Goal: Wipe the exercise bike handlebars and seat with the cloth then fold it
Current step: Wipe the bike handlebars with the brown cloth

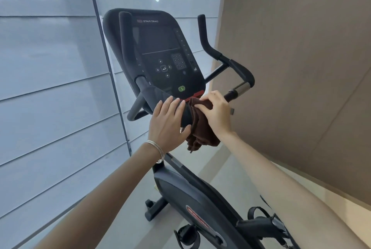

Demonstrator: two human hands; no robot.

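A black exercise bike stands in front of me, its console (160,52) facing me. The black handlebars (239,70) curve out on both sides of the console. A dark brown cloth (200,128) is draped over the central handlebar pad below the console and hangs down. My right hand (215,111) holds the cloth's top against the bar, fingers curled over it. My left hand (167,123) rests flat on the pad just left of the cloth, fingers straight, thumb near the cloth's edge. The seat is out of view.
Window blinds (50,88) fill the left side, and a beige wall (301,68) closes the right. The bike's body (192,194) and strapped pedals (259,224) sit low in view, over a grey floor (216,172).
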